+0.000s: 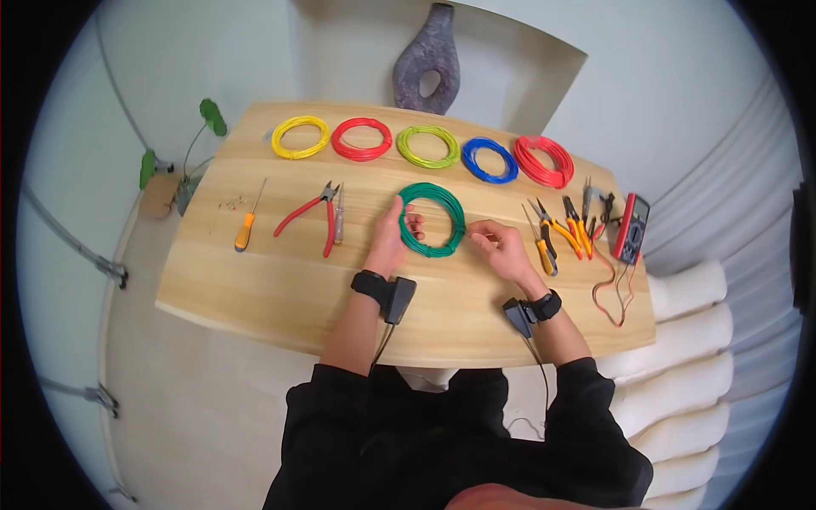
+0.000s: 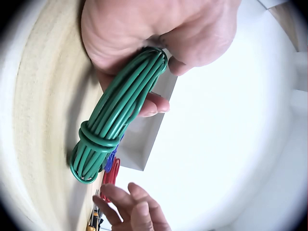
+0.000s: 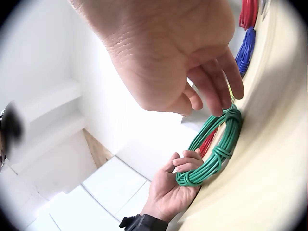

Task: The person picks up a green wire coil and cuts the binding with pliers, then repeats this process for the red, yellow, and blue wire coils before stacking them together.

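In the head view a coil of green wire [image 1: 438,189] stands over the middle of the wooden table [image 1: 280,280]. My left hand [image 1: 389,240] grips its left side, with thumb and fingers round the bundle. The left wrist view has the green coil [image 2: 118,106] edge-on close above the tabletop, with a wire wrap around its lower end. Just right of the coil, my right hand [image 1: 503,252] has loosely bent fingers and holds nothing visible. Its fingertips come close to a wrapped part of the green coil [image 3: 224,154] in the right wrist view.
Along the back lie yellow [image 1: 276,140], red [image 1: 337,144], lime [image 1: 404,151], blue [image 1: 508,177] and thicker red [image 1: 557,178] wire coils. Red-handled cutters [image 1: 330,223] and screwdrivers lie left. Several orange-handled tools [image 1: 562,231] and a multimeter [image 1: 631,234] with leads are at right.
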Demonstrator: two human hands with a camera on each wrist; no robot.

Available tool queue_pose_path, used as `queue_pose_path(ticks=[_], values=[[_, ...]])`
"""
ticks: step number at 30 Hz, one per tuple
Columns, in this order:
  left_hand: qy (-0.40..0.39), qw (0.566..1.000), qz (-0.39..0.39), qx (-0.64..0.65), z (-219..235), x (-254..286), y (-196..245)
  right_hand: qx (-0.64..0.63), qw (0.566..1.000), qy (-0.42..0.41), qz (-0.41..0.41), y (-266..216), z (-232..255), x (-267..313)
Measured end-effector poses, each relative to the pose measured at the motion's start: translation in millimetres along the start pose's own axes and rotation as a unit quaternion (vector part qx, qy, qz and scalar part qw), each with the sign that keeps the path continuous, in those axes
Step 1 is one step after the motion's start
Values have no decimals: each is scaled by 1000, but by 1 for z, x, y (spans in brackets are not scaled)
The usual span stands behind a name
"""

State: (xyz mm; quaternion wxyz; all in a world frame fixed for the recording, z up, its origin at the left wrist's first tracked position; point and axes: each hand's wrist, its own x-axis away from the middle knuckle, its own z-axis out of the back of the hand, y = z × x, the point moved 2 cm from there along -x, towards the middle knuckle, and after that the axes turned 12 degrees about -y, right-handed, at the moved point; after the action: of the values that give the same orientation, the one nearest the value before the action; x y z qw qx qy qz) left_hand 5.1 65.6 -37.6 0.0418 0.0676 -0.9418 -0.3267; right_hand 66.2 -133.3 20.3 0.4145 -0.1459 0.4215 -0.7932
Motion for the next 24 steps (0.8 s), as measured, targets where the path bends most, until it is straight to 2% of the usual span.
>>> queue_pose_path(ticks=[3, 5, 6, 8, 10, 12, 13, 15, 16, 19, 24], values=[[4, 1000, 18, -22, -2, 2, 2, -61, 997, -5, -36, 16, -1, 18], [9, 999, 27, -45, -5, 5, 3, -190, 979, -30, -71, 34, -7, 19], [28, 997, 27, -70, -9, 8, 5, -209, 975, -21, -67, 42, -8, 17], [51, 992, 35, -113, -15, 15, 6, -305, 952, -4, -7, 55, -10, 12], [51, 991, 19, -124, -18, 16, 8, -335, 942, 7, -6, 50, -10, 13], [48, 989, 26, -137, -17, 16, 9, -252, 968, 3, -20, 48, -11, 14], [43, 990, 27, -134, -16, 16, 9, -263, 965, 8, -13, 47, -12, 14], [23, 990, 32, -135, -11, 13, 9, -189, 982, 9, 22, 46, -11, 14], [5, 992, 36, -123, -9, 13, 10, -200, 979, 11, 31, 46, -11, 14], [18, 989, 40, -139, -10, 13, 12, -210, 977, 17, 36, 40, -8, 17], [13, 987, 51, -155, -10, 13, 11, -155, 987, 24, 44, 43, -8, 15]])
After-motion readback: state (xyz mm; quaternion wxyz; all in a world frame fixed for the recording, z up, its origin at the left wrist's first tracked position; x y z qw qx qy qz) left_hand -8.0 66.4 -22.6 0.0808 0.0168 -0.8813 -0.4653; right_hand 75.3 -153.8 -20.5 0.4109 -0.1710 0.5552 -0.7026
